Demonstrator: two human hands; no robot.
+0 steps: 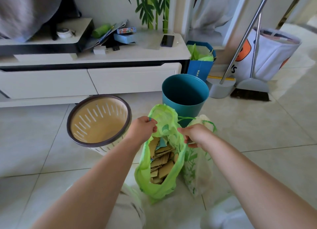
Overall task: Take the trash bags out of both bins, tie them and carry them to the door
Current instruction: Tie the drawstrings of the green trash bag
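I have both hands on the green bag [157, 187], which stands on the floor [257, 134] in front of the two bins. The left hand [143, 128] pinches the rim on its left side, fingers curled on the film. The right hand [195, 134] is clamped on the opposite rim; whether it also catches the second bag [197, 168], I cannot tell. The mouth is held wide and is not tied. Inside lie cardboard pieces [163, 162], flat and torn.

The beige bin [82, 141] and the teal bin [185, 105] have no liner, so I judge the removing is finished. The second bag, pale with green print, stands just beside the green one on the right, and its top looks gathered.

The film is thin, soft and probably slippery, and it may tear on the cardboard corners. The load seems light. I think the best hold is high on the rim, near the thin green drawstring [185, 118], pulling the two sides together.
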